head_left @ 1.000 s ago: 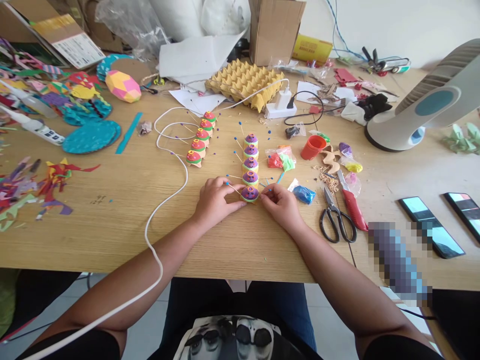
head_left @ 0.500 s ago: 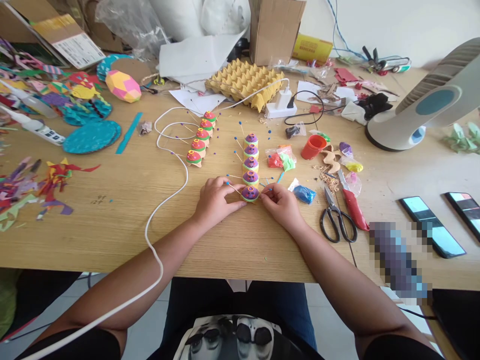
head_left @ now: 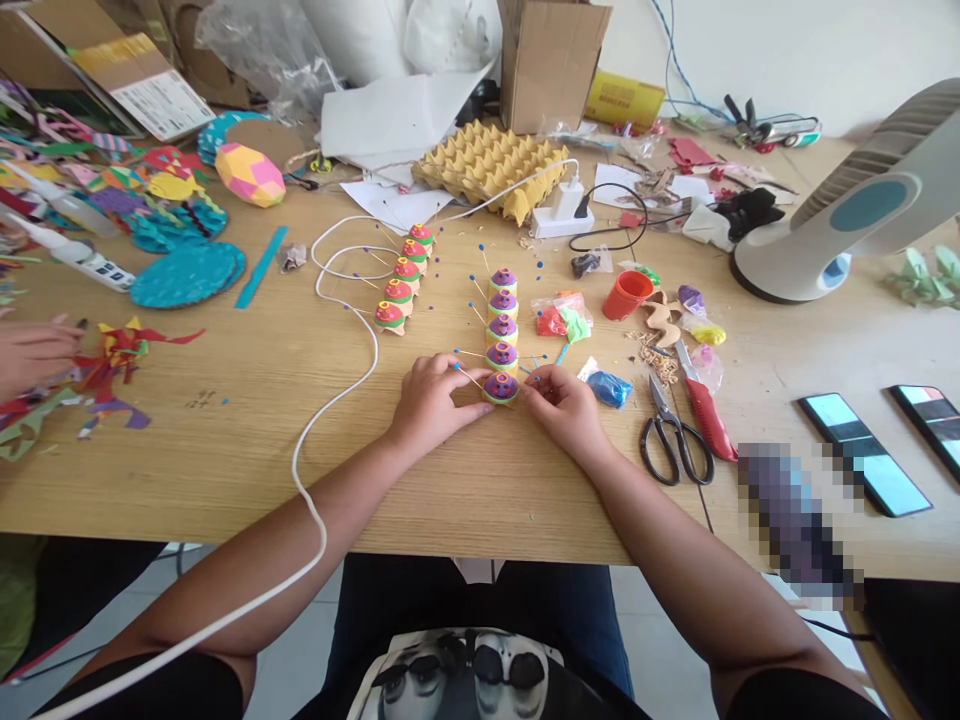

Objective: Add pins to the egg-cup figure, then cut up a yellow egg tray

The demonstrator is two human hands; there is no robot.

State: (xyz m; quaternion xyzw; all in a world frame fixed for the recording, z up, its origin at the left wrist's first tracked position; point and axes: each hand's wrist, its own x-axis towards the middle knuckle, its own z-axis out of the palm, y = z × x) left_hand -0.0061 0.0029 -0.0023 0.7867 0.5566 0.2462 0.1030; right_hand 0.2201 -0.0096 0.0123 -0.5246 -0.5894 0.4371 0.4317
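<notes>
A caterpillar of several purple-topped egg-carton cups [head_left: 501, 320] lies in the middle of the wooden table [head_left: 247, 440], with blue-headed sticks poking out of its sides. My left hand [head_left: 430, 402] is closed on the left side of the nearest cup [head_left: 500, 387]. My right hand [head_left: 564, 408] pinches something small against that cup's right side; I cannot make out what. A second caterpillar with red-topped cups [head_left: 403, 280] lies just to the left.
Scissors [head_left: 672, 432] and a red-handled cutter [head_left: 702, 404] lie right of my hands, an orange cup [head_left: 627, 294] and clay bags [head_left: 562, 316] behind. A white cable [head_left: 330, 400] loops left. Two phones [head_left: 862, 452] and a fan [head_left: 847, 210] sit right. Another person's hand [head_left: 34, 350] rests on paper scraps at far left.
My hands have hardly moved on the nearest cup. Another person's hand has come into view at the far left edge.
</notes>
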